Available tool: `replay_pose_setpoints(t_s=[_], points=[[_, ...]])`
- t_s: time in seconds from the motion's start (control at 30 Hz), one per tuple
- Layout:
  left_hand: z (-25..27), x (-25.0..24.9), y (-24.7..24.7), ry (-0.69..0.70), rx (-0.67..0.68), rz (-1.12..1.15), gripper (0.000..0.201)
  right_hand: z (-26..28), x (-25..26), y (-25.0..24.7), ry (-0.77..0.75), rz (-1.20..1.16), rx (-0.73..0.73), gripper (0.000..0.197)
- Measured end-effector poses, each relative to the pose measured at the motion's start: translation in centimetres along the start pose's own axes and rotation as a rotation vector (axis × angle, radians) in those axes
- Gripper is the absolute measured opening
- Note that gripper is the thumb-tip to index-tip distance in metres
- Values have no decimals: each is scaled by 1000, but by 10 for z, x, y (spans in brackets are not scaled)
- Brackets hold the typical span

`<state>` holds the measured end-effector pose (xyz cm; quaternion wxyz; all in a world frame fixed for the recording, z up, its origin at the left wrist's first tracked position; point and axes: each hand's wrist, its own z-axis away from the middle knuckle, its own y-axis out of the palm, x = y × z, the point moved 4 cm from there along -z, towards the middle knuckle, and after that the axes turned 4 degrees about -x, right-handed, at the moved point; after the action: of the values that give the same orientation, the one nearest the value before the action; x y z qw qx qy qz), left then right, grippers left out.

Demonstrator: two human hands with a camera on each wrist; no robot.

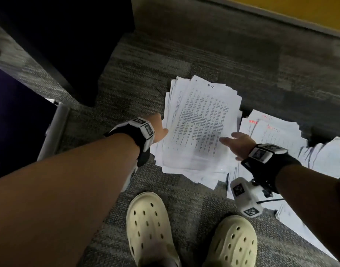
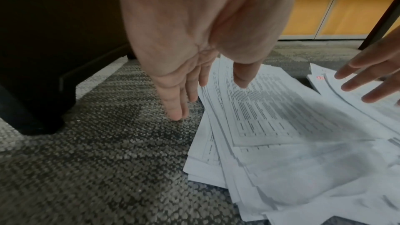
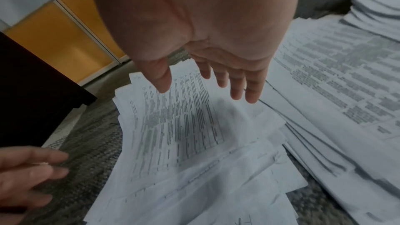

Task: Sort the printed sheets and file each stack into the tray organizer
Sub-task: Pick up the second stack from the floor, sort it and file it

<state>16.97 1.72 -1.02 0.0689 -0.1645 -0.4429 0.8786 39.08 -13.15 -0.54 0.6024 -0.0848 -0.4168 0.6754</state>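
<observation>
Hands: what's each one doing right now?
Left hand: open, holding nothing, at the paper stack's left edge.
Right hand: open, holding nothing, above it.

The printed sheets (image 1: 200, 124) at frame centre are thin matt white paper, some creased. The carpet (image 1: 138, 74) beneath is rough, nubby grey weave. At the bottom, cream clogs (image 1: 148, 222) look like smooth matt plastic or foam.

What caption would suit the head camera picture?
Both open hands, left hand and right hand, reach toward the paper stack marked "H.R" on the carpet.
</observation>
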Motion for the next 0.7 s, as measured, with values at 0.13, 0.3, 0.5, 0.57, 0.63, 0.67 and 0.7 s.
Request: replay_pose_setpoints(t_s=[0.13,0.3,0.5,0.57,0.63,0.67,0.7], points=[[-20,3,32,-8,2,-13,76,-19,-14,21,29,12,4,78],[-35,5,59,-26,31,-36,82,-32,-21,31,32,62,9,52],[-56,0,65,-116,-28,78,93,-58,-32,51,120,175,-92,90],[-60,-1,64,-176,-29,141,101,-60,-29,54,114,248,-99,101],[-61,-1,66,-230,-8,188,110,-64,-30,52,121,271,-80,110],[-61,-1,68,-244,1,207,115,-64,-29,48,114,274,-71,110],[-59,-1,70,-259,12,231,118,-63,-28,44,118,283,-45,107]])
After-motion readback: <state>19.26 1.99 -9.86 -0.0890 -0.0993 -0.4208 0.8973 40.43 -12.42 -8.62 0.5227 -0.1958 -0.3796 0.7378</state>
